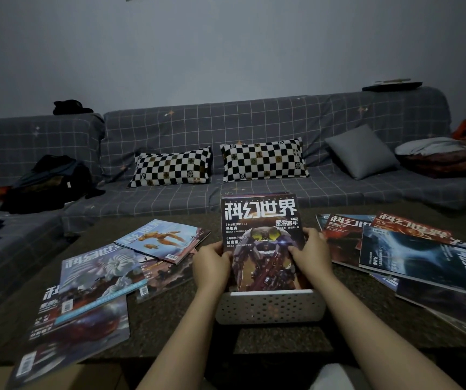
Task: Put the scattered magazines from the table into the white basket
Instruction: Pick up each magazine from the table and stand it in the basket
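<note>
Table (254, 342) dark, speckled; loose magazines left (99, 280) and magazines right (423, 254) of the grip. White basket (269, 306), perforated, directly under both hands. Held magazine (261, 237) upright, lower edge inside the basket, robot cover. Left hand (210, 261) grips its left edge, right hand (312, 256) its right edge.

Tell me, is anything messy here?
Yes. Magazines lie scattered in crooked, overlapping heaps on the table, left pile and right pile. Only one magazine stands in the white basket.

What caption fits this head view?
Both hands, left and right, stand a magazine upright in the white basket.
</note>
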Demonstrator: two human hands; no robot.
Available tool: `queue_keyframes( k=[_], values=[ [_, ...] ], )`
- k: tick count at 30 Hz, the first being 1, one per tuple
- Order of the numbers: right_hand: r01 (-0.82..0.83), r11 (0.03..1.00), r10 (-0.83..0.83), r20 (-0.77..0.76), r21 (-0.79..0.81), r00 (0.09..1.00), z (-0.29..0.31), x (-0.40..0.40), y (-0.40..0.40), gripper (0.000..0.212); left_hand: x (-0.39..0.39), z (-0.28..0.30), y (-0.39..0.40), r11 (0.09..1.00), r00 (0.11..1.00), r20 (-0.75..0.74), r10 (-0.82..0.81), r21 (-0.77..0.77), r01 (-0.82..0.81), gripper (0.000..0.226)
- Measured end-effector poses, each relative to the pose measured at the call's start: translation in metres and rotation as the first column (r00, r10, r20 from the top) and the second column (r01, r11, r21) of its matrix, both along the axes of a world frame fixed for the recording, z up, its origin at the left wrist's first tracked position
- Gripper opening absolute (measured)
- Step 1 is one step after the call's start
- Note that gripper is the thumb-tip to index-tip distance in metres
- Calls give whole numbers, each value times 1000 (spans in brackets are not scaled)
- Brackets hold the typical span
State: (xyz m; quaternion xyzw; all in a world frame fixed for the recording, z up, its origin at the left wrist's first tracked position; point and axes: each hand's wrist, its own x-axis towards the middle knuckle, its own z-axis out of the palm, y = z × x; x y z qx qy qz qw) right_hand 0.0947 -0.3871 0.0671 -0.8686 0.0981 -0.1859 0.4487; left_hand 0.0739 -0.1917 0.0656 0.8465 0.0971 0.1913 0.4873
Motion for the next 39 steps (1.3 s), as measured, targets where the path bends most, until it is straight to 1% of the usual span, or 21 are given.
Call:
queue_keyframes(
  k=[2, 3, 5, 7, 8, 10, 14, 16, 18, 21, 24, 27, 30, 32, 34, 36, 39],
  values=[
    [-8, 1000, 8, -13, 21, 1000, 4, -4, 1, 60, -2, 1, 0, 999, 1000, 6, -15, -31, 15, 17],
    [-5, 999, 5, -9, 43, 1000, 6, -7, 2, 64, -3, 3, 1, 999, 1000, 11, -29, -36, 29, 19],
    [-4, 995, 0, 41, 101, 999, 10, -17, 4, 70, -9, 6, 3, 997, 998, 45, -50, -60, 53, 34],
    [-49, 990, 30, 141, 134, 990, 12, -30, 10, 65, -17, 8, 8, 994, 995, 87, -47, -92, 55, 44],
    [-91, 985, 64, 185, 145, 981, 12, -37, 15, 59, -21, 9, 11, 993, 993, 104, -49, -106, 60, 44],
    [-200, 967, 159, 236, 159, 959, 12, -52, 31, 50, -32, 9, 20, 986, 988, 133, -74, -140, 92, 37],
    [-435, 885, 385, 263, 167, 884, 12, -76, 81, 42, -55, 6, 52, 968, 986, 110, -126, -205, 146, 24],
    [-507, 851, 456, 287, 137, 843, 9, -82, 109, 42, -67, 3, 72, 967, 989, 105, -103, -223, 124, 22],
    [-557, 826, 511, 300, 89, 806, 3, -84, 136, 40, -77, -1, 94, 977, 993, 107, -46, -205, 67, 21],
    [-616, 784, 582, 259, 70, 770, -9, -81, 172, 38, -88, -9, 127, 988, 998, 62, 13, -154, -3, 23],
    [-639, 769, 629, 216, -30, 747, -23, -72, 203, 38, -93, -20, 157, 994, 997, 6, 74, -80, -73, 22],
    [-662, 746, 664, 147, -71, 733, -38, -60, 236, 40, -88, -33, 185, 984, 985, -26, 172, 57, -170, 25],
    [-668, 743, 669, 87, -40, 738, -55, -44, 261, 41, -74, -47, 211, 936, 961, -75, 267, 258, -240, 31],
    [-664, 746, 666, 28, -51, 746, -66, -32, 272, 43, -62, -57, 228, 906, 939, -145, 312, 343, -248, 37],
    [-656, 750, 657, -21, -88, 754, -78, -20, 281, 45, -50, -67, 245, 882, 895, -238, 376, 389, -267, 44],
    [-650, 750, 652, -35, -120, 758, -86, -8, 290, 45, -41, -76, 260, 855, 844, -296, 447, 418, -306, 51],
    [-621, 752, 620, -80, -221, 780, -92, 10, 308, 45, -30, -84, 275, 820, 810, -278, 516, 432, -375, 57]
  ],
)
